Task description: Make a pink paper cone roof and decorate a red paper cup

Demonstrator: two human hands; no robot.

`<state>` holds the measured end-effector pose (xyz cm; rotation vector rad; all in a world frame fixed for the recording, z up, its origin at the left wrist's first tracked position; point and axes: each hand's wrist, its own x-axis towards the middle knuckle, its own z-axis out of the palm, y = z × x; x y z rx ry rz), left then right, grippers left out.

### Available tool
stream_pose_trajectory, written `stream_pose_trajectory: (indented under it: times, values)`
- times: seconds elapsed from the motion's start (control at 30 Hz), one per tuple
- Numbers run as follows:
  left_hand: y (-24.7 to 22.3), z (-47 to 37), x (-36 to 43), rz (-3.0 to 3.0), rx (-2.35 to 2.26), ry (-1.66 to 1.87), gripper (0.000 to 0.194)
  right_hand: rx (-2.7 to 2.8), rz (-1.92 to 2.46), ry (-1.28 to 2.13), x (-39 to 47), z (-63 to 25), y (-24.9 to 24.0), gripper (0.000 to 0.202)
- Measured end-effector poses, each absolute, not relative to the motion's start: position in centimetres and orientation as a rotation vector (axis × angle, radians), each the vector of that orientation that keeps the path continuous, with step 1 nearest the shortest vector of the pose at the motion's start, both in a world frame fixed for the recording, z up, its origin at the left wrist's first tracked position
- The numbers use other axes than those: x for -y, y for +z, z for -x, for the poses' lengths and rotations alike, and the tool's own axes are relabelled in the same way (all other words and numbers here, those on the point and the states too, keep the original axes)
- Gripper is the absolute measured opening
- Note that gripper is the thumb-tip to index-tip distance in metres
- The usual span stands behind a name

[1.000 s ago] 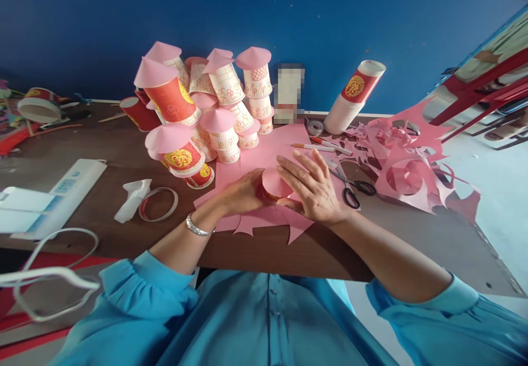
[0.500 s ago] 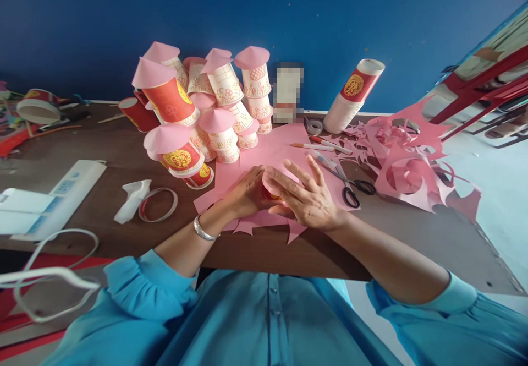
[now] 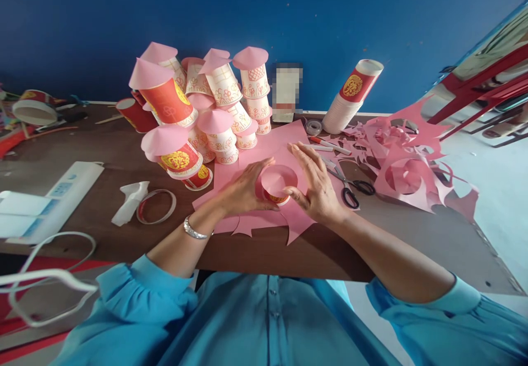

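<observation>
Matt paper cone [image 3: 279, 179] on a smooth paper cup [image 3: 273, 197] at centre, printed paper cups [image 3: 225, 82] at 10 o'clock, plastic-handled metal scissors [image 3: 345, 179] at 3 o'clock, shiny metal bracelet [image 3: 193, 230] at 8 o'clock, satiny cloth shirt [image 3: 251, 319] at 6 o'clock, smooth wood-look table [image 3: 93, 141]

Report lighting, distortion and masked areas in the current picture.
Head view: blue wall darkens toward its lower left; head view: shadow falls on the table beside the right forearm; head view: cup stack leans, probably wide-angle distortion; head view: pixelation masks an object by the wall.
</observation>
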<state>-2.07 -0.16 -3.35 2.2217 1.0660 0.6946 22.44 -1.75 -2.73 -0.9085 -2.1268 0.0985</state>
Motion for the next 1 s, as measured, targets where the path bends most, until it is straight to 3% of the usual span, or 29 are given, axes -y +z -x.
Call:
stream_pose_trajectory:
  times: [0.07, 0.2, 0.27, 0.57, 0.73, 1.0]
  values:
    - [-3.0, 1.7, 0.4, -2.212, -1.104, 0.657, 0.111, 2.125, 0.908, 0.176, 1.9, -22.0, -2.5, 0.079]
    - [-2.8, 0.9, 0.6, -2.211, -1.124, 0.673, 0.065, 2.094, 0.907, 0.22, 2.4, -21.1, -2.2, 0.081]
    - [-3.0, 0.7, 0.6, -2.259, -1.132, 0.704, 0.056, 2.099, 0.916, 0.203, 2.5, -20.7, -2.4, 0.085]
    - [-5.0, 0.7, 0.5, -2.398, -1.16, 0.795, 0.063, 2.138, 0.971, 0.148, 2.8, -19.8, -2.2, 0.091]
    - [-6.5, 0.8, 0.4, -2.429, -1.139, 0.895, 0.078, 2.16, 1.003, 0.141, 2.8, -19.2, -2.3, 0.091]
    - [-5.7, 0.8, 0.7, -2.332, -1.117, 0.809, 0.079, 2.129, 0.995, 0.17, 2.7, -19.7, -2.3, 0.089]
